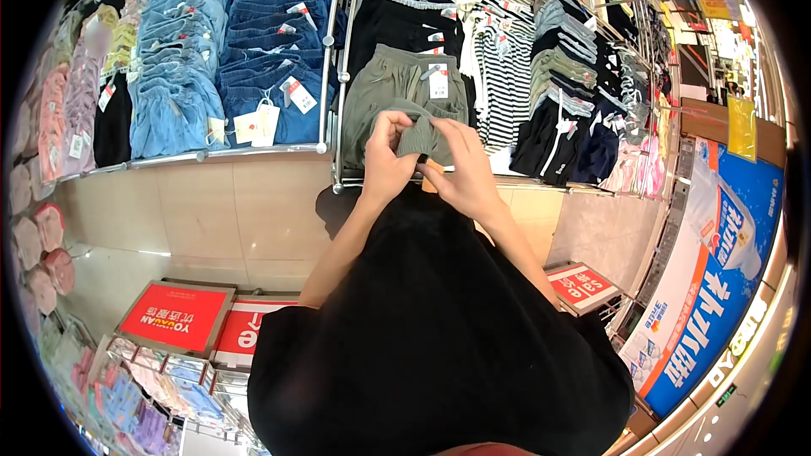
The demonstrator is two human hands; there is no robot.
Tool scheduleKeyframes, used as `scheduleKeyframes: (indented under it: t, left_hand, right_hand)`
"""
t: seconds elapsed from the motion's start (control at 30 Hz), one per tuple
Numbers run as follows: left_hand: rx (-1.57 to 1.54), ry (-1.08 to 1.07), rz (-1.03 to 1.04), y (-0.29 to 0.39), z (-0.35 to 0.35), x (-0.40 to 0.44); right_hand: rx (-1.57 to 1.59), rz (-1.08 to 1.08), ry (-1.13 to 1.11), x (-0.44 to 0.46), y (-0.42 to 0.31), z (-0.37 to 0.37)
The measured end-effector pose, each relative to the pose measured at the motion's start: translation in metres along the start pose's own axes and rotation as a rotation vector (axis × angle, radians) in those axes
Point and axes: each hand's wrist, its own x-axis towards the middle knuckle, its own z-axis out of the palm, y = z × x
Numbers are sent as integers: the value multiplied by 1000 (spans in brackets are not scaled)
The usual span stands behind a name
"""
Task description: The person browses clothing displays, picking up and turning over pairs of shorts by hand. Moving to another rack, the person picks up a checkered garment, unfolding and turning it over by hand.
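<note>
1. Just beyond the black shirt (439, 329): a ribbed grey-green cloth edge (414, 138), lifted at the front of the olive trousers (380, 84). Probably part of them, with the join hard to make out.
2. At the cloth's left side, left hand (389, 152) with curled fingers and thumb closed on it; at the right, right hand (463, 165) pinching, fingers above, thumb below. Gripped from both sides, most likely to keep the fold spread and steady. Between the thumbs, a black patch too small to identify.
3. Under and behind, trousers laid with waist away and white price tag (438, 82) facing up, presumably for easy reading.
4. Close by on the left, a metal frame (322, 148), perhaps limiting sideways room.
5. Flanking the trousers: striped tops (503, 84) to the right; dark jeans (274, 59) and pale jeans (173, 110) to the left, overlapped in rows, seemingly to show each waist.
6. Low behind the arms, red signs (176, 315), well apart from both hands.
7. Far right, a blue poster (718, 262), out of the way.
</note>
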Motion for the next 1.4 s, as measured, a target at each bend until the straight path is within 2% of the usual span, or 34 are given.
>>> scheduleKeyframes:
  t: [0.13,0.23,0.33,0.43,0.57,0.73,0.8,0.83,0.87,0.93,1.13,1.2,1.27,1.4]
  left_hand:
    - [36,40,36,0,2,-2]
    - [118,74,91,1,6,-3]
    - [210,116,57,5,2,-2]
    - [313,149,93,8,-4,2]
    - [300,224,107,-4,-17,5]
    - [418,125,125,-2,-18,-1]
    - [427,-58,130,-4,-21,-3]
    - [529,-110,5,-2,-23,-7]
    - [539,-105,8,-4,-24,-11]
    - [639,-167,100,-16,-22,-18]
    - [922,-246,92,-16,-6,-42]
    - [931,-182,126,-13,-1,-47]
    - [961,-156,101,-8,6,-50]
    - [929,-65,23,2,28,-52]
  right_hand:
    - [28,73,3,2,4,19]
    - [5,51,141,6,10,17]
    - [-118,39,137,7,21,5]
    - [-258,16,244,6,38,-3]
    - [-317,73,293,5,50,-17]
    - [-300,76,331,1,56,-21]
    - [-36,258,387,-2,61,-25]
    - [93,391,384,-5,60,-30]
    - [177,471,374,-7,59,-37]
    - [312,400,400,-14,65,-41]
    - [553,340,386,-47,68,-52]
    - [578,369,333,-59,77,-54]
    - [589,391,383,-67,81,-53]
    - [558,426,344,-81,93,-61]
